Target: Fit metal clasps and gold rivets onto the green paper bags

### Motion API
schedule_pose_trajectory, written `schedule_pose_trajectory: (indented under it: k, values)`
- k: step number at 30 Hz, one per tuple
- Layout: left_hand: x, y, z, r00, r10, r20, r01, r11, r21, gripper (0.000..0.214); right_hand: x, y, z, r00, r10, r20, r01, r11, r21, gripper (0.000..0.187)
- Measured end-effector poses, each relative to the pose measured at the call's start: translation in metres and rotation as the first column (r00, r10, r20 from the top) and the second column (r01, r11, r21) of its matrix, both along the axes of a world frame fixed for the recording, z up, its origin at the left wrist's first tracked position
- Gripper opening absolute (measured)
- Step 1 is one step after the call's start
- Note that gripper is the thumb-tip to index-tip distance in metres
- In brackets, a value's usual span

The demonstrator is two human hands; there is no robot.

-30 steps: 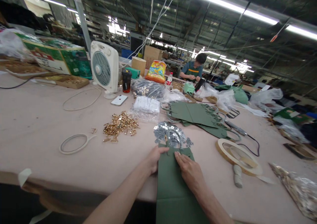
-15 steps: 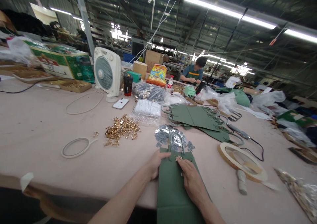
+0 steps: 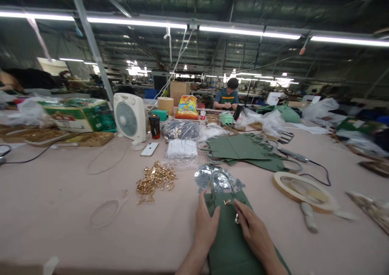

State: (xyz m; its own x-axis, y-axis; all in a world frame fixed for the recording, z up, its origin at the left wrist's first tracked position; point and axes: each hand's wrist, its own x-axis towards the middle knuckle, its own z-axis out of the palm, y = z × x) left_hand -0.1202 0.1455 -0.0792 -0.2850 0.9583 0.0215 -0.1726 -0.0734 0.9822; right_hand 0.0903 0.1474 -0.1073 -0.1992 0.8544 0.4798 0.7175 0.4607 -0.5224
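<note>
A green bag piece (image 3: pixel 226 242) with a looped handle (image 3: pixel 220 173) lies in front of me, running off the lower edge of view. My left hand (image 3: pixel 206 222) grips its upper left side, thumb on top and fingers along the edge. A small gold clasp (image 3: pixel 227 202) sits on the panel just below the handle. Beside it, my right hand (image 3: pixel 253 230) has its fingers bent over the panel, and a small shiny metal piece (image 3: pixel 237 218) shows at them. Past the handle is a heap of silvery metal plates (image 3: pixel 209 178); left of that, a pile of gold fittings (image 3: pixel 154 180).
Stacked green bag pieces (image 3: pixel 240 149) lie beyond. To the right are a tape roll (image 3: pixel 282 182), a wrapped stick (image 3: pixel 309 217) and a corded tool (image 3: pixel 293 154). A fan (image 3: pixel 130 117), tumbler (image 3: pixel 154 126) and phone (image 3: pixel 149 148) stand back left. Across the table sits a person (image 3: pixel 226 96).
The view has tilted upward. My right fingers have drawn back from the gold clasp, which now shows plainly. My left hand has shifted along the bag's left edge, its thumb now more raised.
</note>
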Motion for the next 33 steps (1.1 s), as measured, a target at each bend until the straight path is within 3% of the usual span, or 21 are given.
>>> schedule_pose_trajectory:
  k: [4, 9, 15, 19, 25, 28, 33]
  values:
    - [0.003, 0.0, 0.002, 0.994, -0.02, -0.111, 0.027, 0.998, 0.058, 0.062, -0.001, -0.007, 0.009, 0.997, -0.03, -0.072, 0.029, 0.999, -0.014, 0.042]
    - [0.004, 0.004, -0.004, 0.943, -0.09, -0.32, 0.08, 0.996, -0.045, 0.02, 0.002, -0.013, 0.008, 0.977, -0.129, -0.169, 0.124, 0.991, -0.04, 0.042]
    - [0.0, 0.002, -0.004, 0.97, -0.043, -0.24, 0.035, 0.999, -0.038, 0.028, 0.008, -0.015, 0.007, 0.905, -0.284, -0.315, 0.275, 0.959, -0.074, 0.05]
    - [-0.003, -0.005, 0.001, 0.971, -0.062, -0.232, 0.05, 0.997, -0.058, 0.021, 0.009, -0.016, 0.01, 0.849, -0.342, -0.403, 0.31, 0.94, -0.146, 0.057]
    - [-0.001, 0.0, -0.01, 0.976, 0.09, -0.201, -0.084, 0.996, 0.041, 0.04, 0.005, -0.018, 0.022, 0.755, -0.381, -0.534, 0.324, 0.924, -0.202, 0.063]
    - [-0.002, 0.003, -0.013, 0.973, 0.064, -0.22, -0.06, 0.998, 0.025, 0.047, 0.003, -0.021, 0.03, 0.713, -0.399, -0.576, 0.349, 0.915, -0.201, 0.062]
    - [-0.005, 0.006, -0.002, 0.944, -0.043, -0.328, 0.022, 0.998, -0.067, 0.054, -0.006, -0.032, 0.034, 0.606, -0.442, -0.662, 0.425, 0.883, -0.2, 0.059]
